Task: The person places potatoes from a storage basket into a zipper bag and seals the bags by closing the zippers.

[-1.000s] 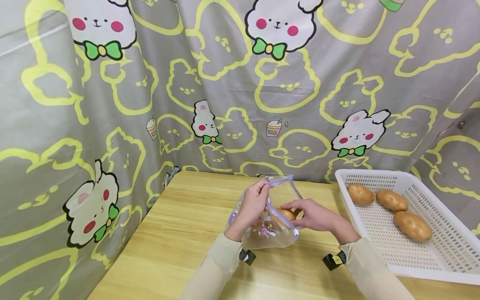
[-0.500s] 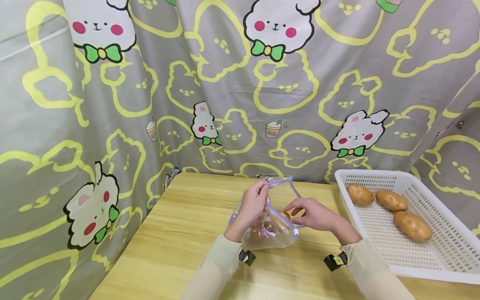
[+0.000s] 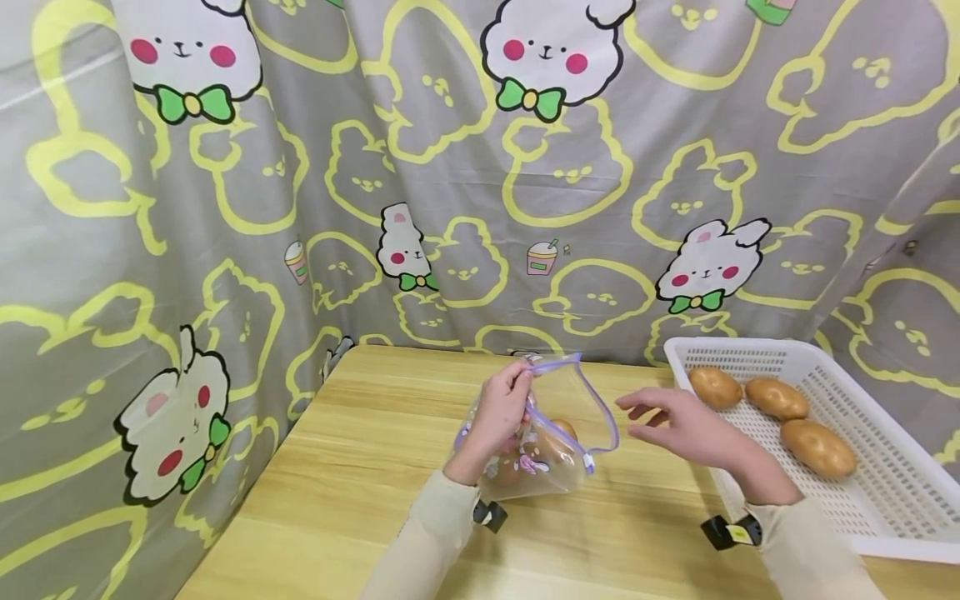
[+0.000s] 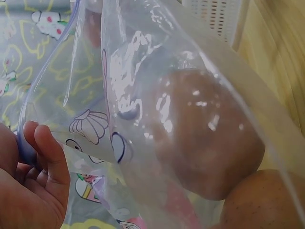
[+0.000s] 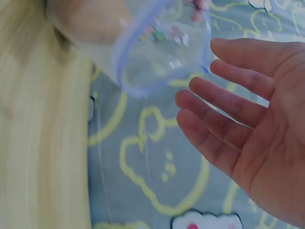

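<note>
A clear zip bag [image 3: 551,477] with a purple zip edge and printed pictures lies on the table, its mouth spread toward the right. My left hand [image 3: 504,407] pinches the bag's rim at the upper left. Inside the bag are potatoes [image 4: 209,138], two of them showing through the plastic in the left wrist view. My right hand [image 3: 686,425] is held apart from the bag's mouth, between it and the basket, fingers loosely extended and nothing in them. In the right wrist view its palm [image 5: 271,157] is bare beside the purple rim.
At the right stands a white plastic basket [image 3: 821,527] with slotted walls, holding three potatoes [image 3: 817,447]. A patterned grey curtain [image 3: 465,167] hangs behind and to the left of the wooden table [image 3: 360,433].
My right hand has let go of a potato in the bag and drawn out to the right, toward the basket. The left hand keeps its hold on the rim.
</note>
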`<state>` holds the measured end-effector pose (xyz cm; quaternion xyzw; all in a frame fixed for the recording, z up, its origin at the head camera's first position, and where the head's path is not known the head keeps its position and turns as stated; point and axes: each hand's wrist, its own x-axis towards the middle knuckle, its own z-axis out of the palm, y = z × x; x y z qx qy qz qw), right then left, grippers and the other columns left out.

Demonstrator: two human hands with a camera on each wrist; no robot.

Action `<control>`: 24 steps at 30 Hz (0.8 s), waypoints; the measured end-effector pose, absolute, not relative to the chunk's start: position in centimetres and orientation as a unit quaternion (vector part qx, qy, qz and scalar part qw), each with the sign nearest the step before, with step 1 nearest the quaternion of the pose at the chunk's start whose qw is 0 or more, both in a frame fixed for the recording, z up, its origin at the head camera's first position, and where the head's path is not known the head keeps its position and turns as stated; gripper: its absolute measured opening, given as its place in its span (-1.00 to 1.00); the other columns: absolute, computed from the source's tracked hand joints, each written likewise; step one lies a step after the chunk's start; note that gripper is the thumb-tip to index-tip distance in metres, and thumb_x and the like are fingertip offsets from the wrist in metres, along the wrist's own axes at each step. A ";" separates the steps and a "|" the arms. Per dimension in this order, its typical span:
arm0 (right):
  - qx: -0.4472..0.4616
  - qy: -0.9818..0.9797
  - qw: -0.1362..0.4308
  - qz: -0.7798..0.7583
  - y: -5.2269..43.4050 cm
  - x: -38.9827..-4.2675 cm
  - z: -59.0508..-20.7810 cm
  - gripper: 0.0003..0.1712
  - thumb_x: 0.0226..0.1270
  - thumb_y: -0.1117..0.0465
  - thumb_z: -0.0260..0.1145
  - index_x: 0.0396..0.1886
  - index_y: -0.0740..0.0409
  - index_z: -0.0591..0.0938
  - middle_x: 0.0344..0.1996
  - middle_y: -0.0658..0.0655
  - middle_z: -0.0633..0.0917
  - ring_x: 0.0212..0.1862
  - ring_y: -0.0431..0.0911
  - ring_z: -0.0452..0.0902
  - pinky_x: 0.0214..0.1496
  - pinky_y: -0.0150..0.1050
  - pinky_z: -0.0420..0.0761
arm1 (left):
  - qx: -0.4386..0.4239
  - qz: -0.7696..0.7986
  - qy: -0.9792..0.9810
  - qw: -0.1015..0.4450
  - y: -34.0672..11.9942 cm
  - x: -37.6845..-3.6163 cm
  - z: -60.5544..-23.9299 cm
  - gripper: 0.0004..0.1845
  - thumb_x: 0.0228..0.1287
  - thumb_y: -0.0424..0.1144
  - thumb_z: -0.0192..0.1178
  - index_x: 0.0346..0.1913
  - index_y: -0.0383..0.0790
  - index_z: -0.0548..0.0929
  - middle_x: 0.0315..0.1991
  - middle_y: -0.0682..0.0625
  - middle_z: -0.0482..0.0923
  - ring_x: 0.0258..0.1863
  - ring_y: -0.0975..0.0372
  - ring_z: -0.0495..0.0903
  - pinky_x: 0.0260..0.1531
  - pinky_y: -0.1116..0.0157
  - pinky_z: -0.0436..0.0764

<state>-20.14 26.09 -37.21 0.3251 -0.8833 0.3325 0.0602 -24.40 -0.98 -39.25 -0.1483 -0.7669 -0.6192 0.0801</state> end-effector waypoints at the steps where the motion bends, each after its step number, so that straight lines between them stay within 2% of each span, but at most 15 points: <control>1: 0.322 -0.885 0.072 0.327 26.7 -19.8 -37.0 -0.66 0.20 0.32 0.36 0.00 0.22 0.61 -0.15 0.10 0.67 -0.19 -0.12 0.61 -0.26 -0.28 0.64 | -0.148 -0.618 -0.768 0.080 -1.0 -24.4 -39.2 -0.79 0.43 -0.30 -0.02 -0.12 -0.28 0.62 -0.70 0.01 0.43 -0.86 0.32 0.35 -0.90 0.45 0.37; 5: 0.308 -0.893 0.114 0.308 29.2 -18.9 -36.8 -0.64 0.16 0.35 0.39 -0.01 0.21 0.61 -0.17 0.05 0.66 -0.20 -0.26 0.57 -0.29 -0.32 0.63 | -0.150 -0.617 -0.768 0.079 -1.1 -24.5 -39.2 -0.78 0.44 -0.31 -0.03 -0.10 -0.29 0.62 -0.70 0.00 0.44 -0.86 0.33 0.35 -0.90 0.46 0.36; 11: 0.276 -0.907 0.178 0.264 33.5 -18.1 -37.6 -0.57 0.02 0.39 0.46 -0.04 0.18 0.63 -0.19 -0.03 0.65 -0.19 -0.36 0.50 -0.29 -0.40 0.58 | -0.146 -0.615 -0.771 0.078 -1.1 -24.5 -39.2 -0.78 0.44 -0.31 -0.02 -0.08 -0.30 0.62 -0.69 -0.03 0.45 -0.87 0.34 0.36 -0.90 0.48 0.33; 18: 0.220 -0.927 0.192 0.236 38.6 -17.3 -39.3 -0.51 -0.02 0.30 0.52 -0.02 0.18 0.61 -0.09 -0.28 0.52 -0.08 -0.56 0.28 -0.24 -0.63 0.39 | -0.150 -0.625 -0.763 0.063 -1.2 -23.4 -37.7 -0.77 0.44 -0.39 -0.06 -0.06 -0.45 0.58 -0.62 -0.30 0.49 -0.84 0.31 0.33 -0.89 0.54 0.29; 21: 0.193 -0.936 0.188 0.226 40.5 -17.1 -40.0 -0.48 -0.06 0.25 0.54 -0.02 0.17 0.62 -0.05 -0.22 0.55 -0.03 -0.59 0.24 -0.24 -0.64 0.37 | -0.151 -0.626 -0.763 0.060 -1.3 -22.3 -36.3 -0.77 0.42 -0.43 -0.06 -0.06 -0.49 0.56 -0.60 -0.36 0.48 -0.83 0.31 0.33 -0.87 0.58 0.28; 24: 0.173 -0.944 0.187 0.211 42.1 -17.0 -40.7 -0.45 -0.10 0.23 0.57 -0.04 0.20 0.62 -0.04 0.05 0.62 -0.06 -0.55 0.27 -0.26 -0.56 0.43 | -0.153 -0.627 -0.761 0.068 -1.3 -21.7 -35.6 -0.78 0.41 -0.44 -0.06 -0.08 -0.51 0.56 -0.62 -0.34 0.47 -0.84 0.34 0.32 -0.87 0.59 0.25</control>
